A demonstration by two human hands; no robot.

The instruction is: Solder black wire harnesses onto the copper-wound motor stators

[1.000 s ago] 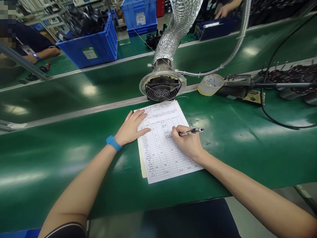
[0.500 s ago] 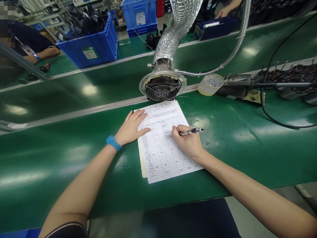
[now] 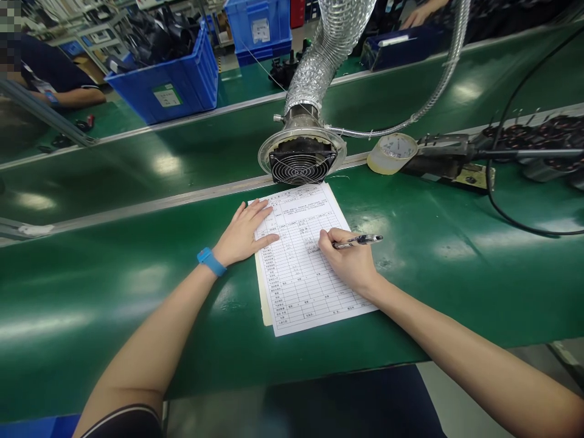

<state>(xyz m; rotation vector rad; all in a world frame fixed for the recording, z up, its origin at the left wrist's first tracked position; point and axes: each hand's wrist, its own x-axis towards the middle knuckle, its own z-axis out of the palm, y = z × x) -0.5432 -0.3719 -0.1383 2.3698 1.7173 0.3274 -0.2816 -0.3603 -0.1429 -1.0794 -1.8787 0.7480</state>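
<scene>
A printed form [image 3: 296, 292] with a table of rows and some handwriting lies on the green worktop [image 3: 205, 359]. Under its left edge a yellowish sheet [image 3: 265, 307] peeks out. My left hand [image 3: 249, 234] rests flat with spread fingers on the form's upper left part. Closed around a pen [image 3: 360, 241], my right hand [image 3: 349, 258] leans on the right half of the form. The pen's back end points right; its tip is hidden behind my fingers, beside the handwritten entries in the middle columns.
Just beyond the form hangs a fan [image 3: 302, 167] on a silver foil duct [image 3: 314, 67]. A tape roll [image 3: 391, 153] and a clamp-like tool [image 3: 444, 149] lie at right, near metal motor-like parts [image 3: 542, 155]. Across the bench stands a blue crate [image 3: 168, 85]; a co-worker's arm [image 3: 77, 96] is far left.
The whole view has shifted slightly. Both my hands stay in about the same place on the form. The co-worker's arm at far left has moved a little to the left.
</scene>
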